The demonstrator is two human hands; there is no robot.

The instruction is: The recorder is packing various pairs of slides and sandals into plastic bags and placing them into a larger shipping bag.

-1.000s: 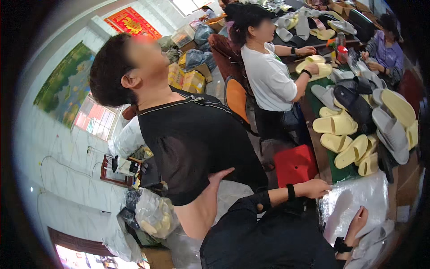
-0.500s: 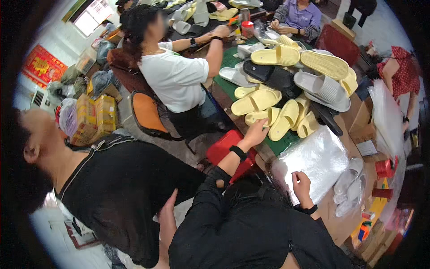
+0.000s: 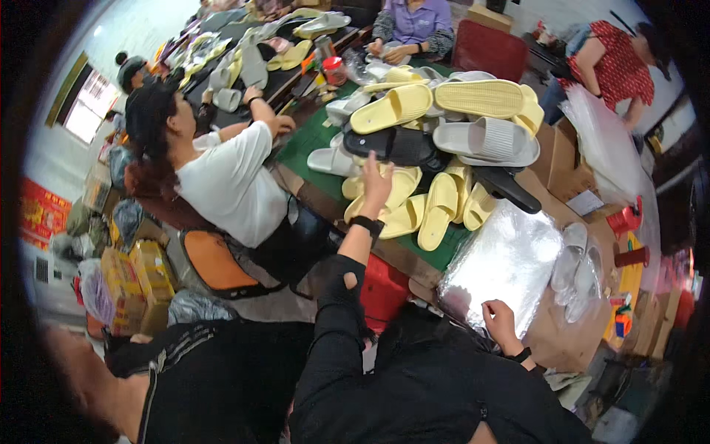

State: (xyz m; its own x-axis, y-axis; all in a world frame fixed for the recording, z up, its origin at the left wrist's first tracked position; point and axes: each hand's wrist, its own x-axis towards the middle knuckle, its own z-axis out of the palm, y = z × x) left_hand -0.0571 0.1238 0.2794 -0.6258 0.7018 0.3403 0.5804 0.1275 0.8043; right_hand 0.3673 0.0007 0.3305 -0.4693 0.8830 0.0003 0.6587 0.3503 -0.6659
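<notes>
My left hand (image 3: 377,185) reaches over a heap of slide slippers, fingers spread, nothing gripped. Beneath it lies a yellow slipper (image 3: 403,183), partly covered by the hand. A black slipper (image 3: 403,146) is just beyond the fingertips. Closer to me in the heap is another yellow slipper (image 3: 439,211). Over at the right, my right hand (image 3: 503,324) is at the near edge of a stack of shiny clear plastic bags (image 3: 510,259). Its fingers are loosely bent with the thumb apart, and I see nothing in them.
A pair of bagged grey slippers (image 3: 577,266) lies right of the stack. An open cardboard box (image 3: 566,166) stands behind. Beside me on the left are a person in black (image 3: 222,377) and a seated person in white (image 3: 229,181). A red stool (image 3: 386,292) stands below the table edge.
My left hand has lifted off a near yellow slipper and moved farther into the heap, its fingers spreading. My right hand stays by the bags. The view has shifted, and the person in white has turned.
</notes>
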